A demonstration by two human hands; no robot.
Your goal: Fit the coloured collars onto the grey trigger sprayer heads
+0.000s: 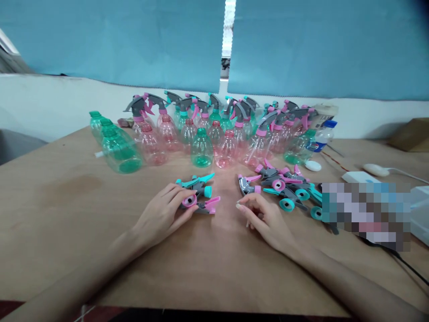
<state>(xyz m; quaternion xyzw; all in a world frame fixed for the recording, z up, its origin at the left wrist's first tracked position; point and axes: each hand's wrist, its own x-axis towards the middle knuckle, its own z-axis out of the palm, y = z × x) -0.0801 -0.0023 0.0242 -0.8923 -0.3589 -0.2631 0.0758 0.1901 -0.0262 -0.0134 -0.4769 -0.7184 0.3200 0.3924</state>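
Note:
My left hand (164,208) has its thumb and forefinger around the pink collar of a grey spray trigger head (189,200), low over the table. Beside those fingers lie a trigger head with a turquoise collar (208,192) and one with a pink lever (212,203). My right hand (264,219) rests loosely curled, fingertips apart, with nothing visible in it. Just beyond its fingers is a grey and pink trigger head (247,185). Right of that lies a pile of trigger heads (278,184) with pink and turquoise collars.
Several pink bottles (225,152) and green bottles (201,150) stand across the back, many with spray heads on. A Pepsi-labelled bottle (322,136), a white cap (313,166) and a white computer mouse (376,170) are at right. A blurred patch covers part of the right side.

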